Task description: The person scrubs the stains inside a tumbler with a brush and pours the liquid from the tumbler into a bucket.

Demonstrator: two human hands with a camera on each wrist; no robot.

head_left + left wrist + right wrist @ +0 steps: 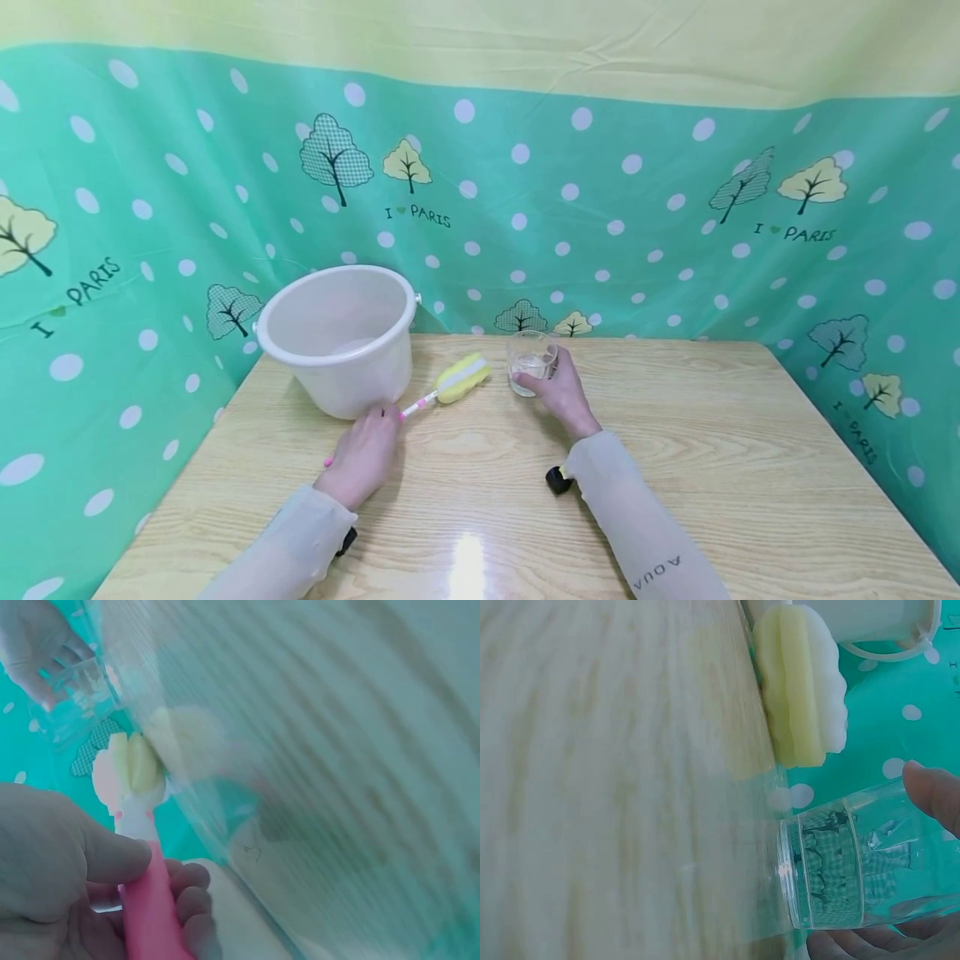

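My left hand point(365, 450) grips the pink handle point(154, 911) of a sponge bottle brush, just in front of the bucket. The brush's yellow and white sponge head point(462, 377) points right, toward the glass, and stays apart from it. With thumb and fingers around its side, my right hand point(562, 396) holds a clear drinking glass point(528, 354) upright near the back of the table. In the right wrist view the glass's base point(789, 874) is close to the tabletop; whether it touches, I cannot tell. Part of the brush handle is hidden under my left hand.
A white bucket point(367, 379) stands at the back left, right beside my left hand. The wood-grain table point(712, 467) ends at a green dotted curtain point(622, 225), which hangs behind it and along both sides.
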